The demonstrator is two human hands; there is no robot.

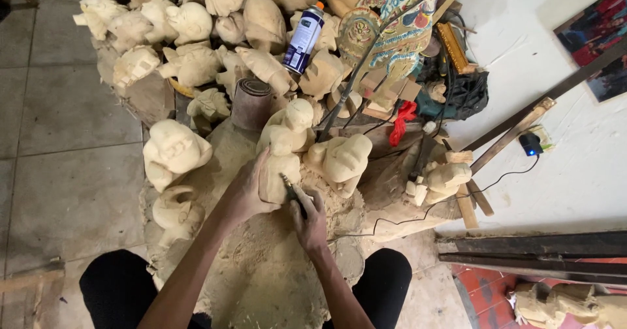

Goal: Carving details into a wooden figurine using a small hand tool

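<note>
My left hand (247, 192) clasps a pale unpainted wooden carving (282, 147), an upright figure with a round head, holding its lower body from the left. My right hand (309, 219) grips a small dark rotary carving tool (292, 192), whose tip touches the carving's lower right side. A thin black cable (418, 216) trails off to the right from near that hand. Sawdust (261, 263) covers the work surface beneath both hands.
Several unfinished wooden figures are heaped at the back and left (175, 151), one (341, 161) just right of the held carving. A spray can (304, 37), a sandpaper roll (251, 103), a painted flat puppet (392, 28), a power adapter (530, 143) and wooden slats (509, 136) lie around.
</note>
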